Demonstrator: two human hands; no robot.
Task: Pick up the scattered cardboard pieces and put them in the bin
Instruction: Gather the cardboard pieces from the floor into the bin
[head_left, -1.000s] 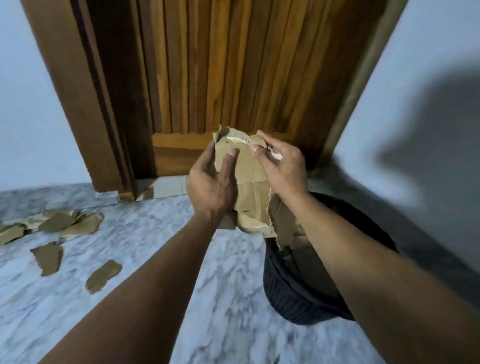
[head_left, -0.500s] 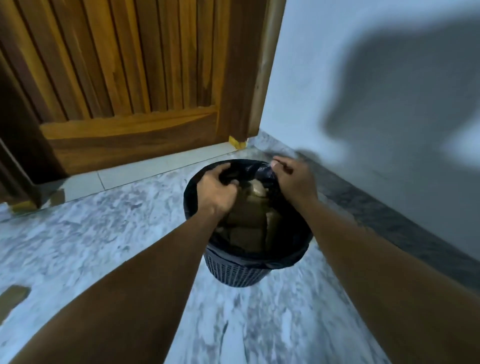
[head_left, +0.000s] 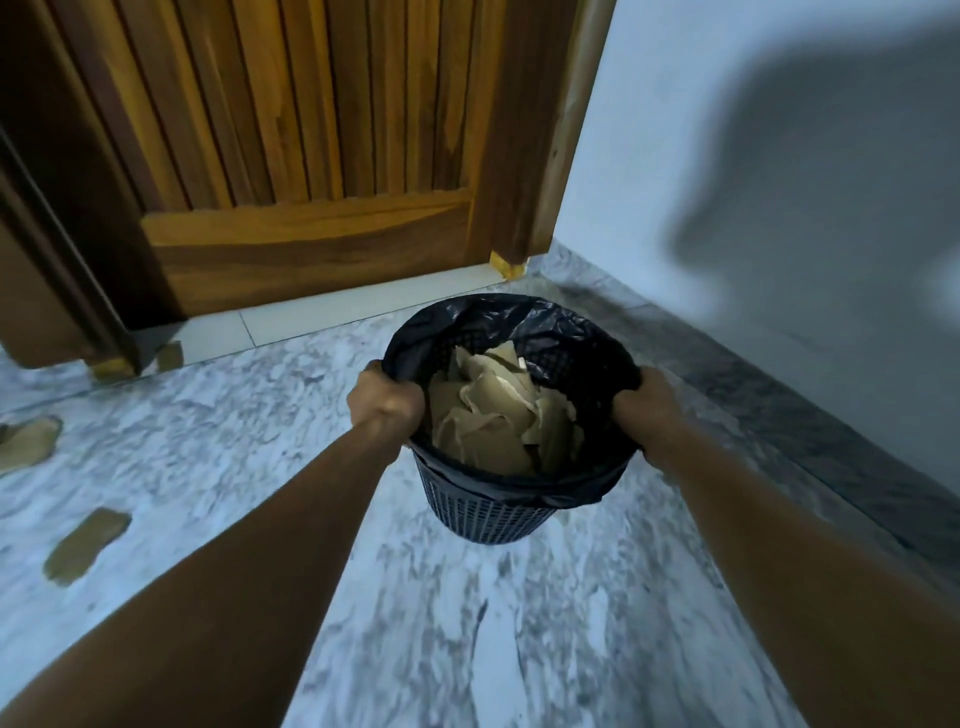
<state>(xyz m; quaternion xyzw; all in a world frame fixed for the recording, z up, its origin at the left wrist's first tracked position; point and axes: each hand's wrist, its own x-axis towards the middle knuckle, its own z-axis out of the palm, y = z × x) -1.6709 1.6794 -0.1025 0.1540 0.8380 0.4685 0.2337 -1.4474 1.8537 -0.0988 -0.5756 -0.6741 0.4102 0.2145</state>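
Observation:
A black mesh bin (head_left: 488, 512) lined with a black plastic bag stands on the marble floor near the door. Crumpled brown cardboard pieces (head_left: 498, 415) fill its inside. My left hand (head_left: 384, 400) grips the bin's left rim with curled fingers. My right hand (head_left: 647, 408) grips the right rim the same way. Two loose cardboard pieces lie on the floor at the left, one (head_left: 85, 543) nearer me and one (head_left: 28, 444) at the frame's edge.
A wooden door (head_left: 311, 156) and its frame stand just behind the bin. A pale wall (head_left: 779, 182) with a grey skirting runs along the right. Marble floor (head_left: 467, 623) spreads out in front and to the left.
Both hands held a large cardboard piece above the bin, then pushed it down inside. Now they have let it go and moved apart to grip the bin's rim on each side.

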